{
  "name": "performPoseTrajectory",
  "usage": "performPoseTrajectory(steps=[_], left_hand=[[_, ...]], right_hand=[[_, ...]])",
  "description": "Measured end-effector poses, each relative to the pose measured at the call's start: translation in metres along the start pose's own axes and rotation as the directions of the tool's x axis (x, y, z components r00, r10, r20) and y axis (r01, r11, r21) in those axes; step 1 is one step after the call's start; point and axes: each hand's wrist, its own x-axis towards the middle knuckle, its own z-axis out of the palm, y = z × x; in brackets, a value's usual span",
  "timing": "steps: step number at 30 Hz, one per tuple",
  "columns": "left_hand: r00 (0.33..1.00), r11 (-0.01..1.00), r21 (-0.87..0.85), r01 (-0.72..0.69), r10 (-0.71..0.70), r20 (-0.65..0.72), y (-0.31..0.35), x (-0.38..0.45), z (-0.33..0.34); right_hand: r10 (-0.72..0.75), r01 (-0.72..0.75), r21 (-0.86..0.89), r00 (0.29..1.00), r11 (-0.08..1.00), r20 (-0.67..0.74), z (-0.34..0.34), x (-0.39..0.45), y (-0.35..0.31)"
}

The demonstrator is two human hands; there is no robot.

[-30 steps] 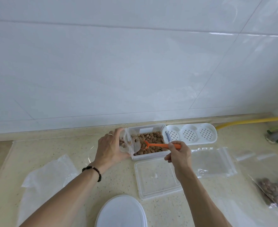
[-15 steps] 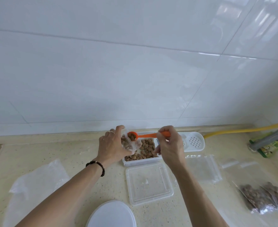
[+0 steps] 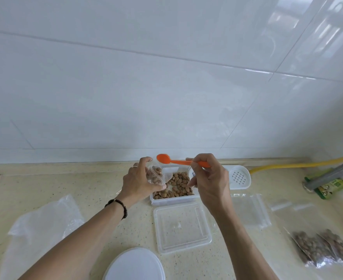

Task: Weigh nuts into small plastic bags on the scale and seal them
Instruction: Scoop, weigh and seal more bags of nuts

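Note:
My left hand [image 3: 138, 182] grips a small clear plastic bag [image 3: 156, 175] with brown nuts inside, its mouth held open over a clear rectangular container [image 3: 172, 201] of nuts [image 3: 179, 183]. My right hand [image 3: 209, 182] pinches the handle of an orange spoon [image 3: 166, 159]. The spoon's bowl is turned over just above the bag's mouth and looks empty. Two filled bags of nuts [image 3: 322, 246] lie at the right on the counter.
The container's clear lid [image 3: 181, 227] lies in front of it. A round white lid [image 3: 134, 265] sits at the near edge. Empty clear bags [image 3: 249, 211] lie right, a crumpled plastic sheet [image 3: 41, 229] left. A white perforated tray [image 3: 238, 177], yellow hose [image 3: 300, 163] and green packet [image 3: 332, 187] lie behind.
My right hand lifted the spoon with nuts out of the container, carried it left to the bag's mouth and turned it over. The bag now holds more nuts.

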Motion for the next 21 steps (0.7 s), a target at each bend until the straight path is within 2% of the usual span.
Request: performPoseTrajectory(steps=[4,6,8,12,15,19,21], left_hand=[[0.999,1.000,0.010,-0.013,0.014,-0.034,-0.002,-0.002,-0.002],[0.997,0.999,0.029,-0.036,0.038,-0.062,-0.004,-0.003,-0.005],[0.994,0.997,0.046,-0.065,0.068,-0.090,-0.009,-0.004,-0.008],[0.983,0.988,0.088,-0.130,0.140,-0.121,-0.026,-0.006,-0.013],[0.973,0.976,0.138,-0.168,0.186,-0.136,-0.035,-0.008,-0.015],[0.965,0.959,0.210,-0.189,0.221,-0.141,-0.044,-0.011,-0.018],[0.965,0.952,0.241,-0.188,0.225,-0.136,-0.047,-0.012,-0.018]], right_hand=[[0.092,-0.072,0.137,0.984,0.988,-0.150,-0.003,0.005,0.004],[0.155,-0.118,0.150,0.952,0.982,-0.265,-0.007,0.009,0.018],[0.215,-0.187,0.120,0.928,0.975,-0.303,-0.007,0.009,0.040],[0.307,-0.320,-0.014,0.921,0.947,-0.238,0.005,-0.002,0.088],[0.343,-0.360,-0.092,0.925,0.928,-0.162,0.017,-0.011,0.106],[0.398,-0.397,-0.083,0.917,0.914,-0.011,0.030,-0.016,0.109],[0.444,-0.442,-0.053,0.896,0.895,0.015,0.031,-0.014,0.110]])
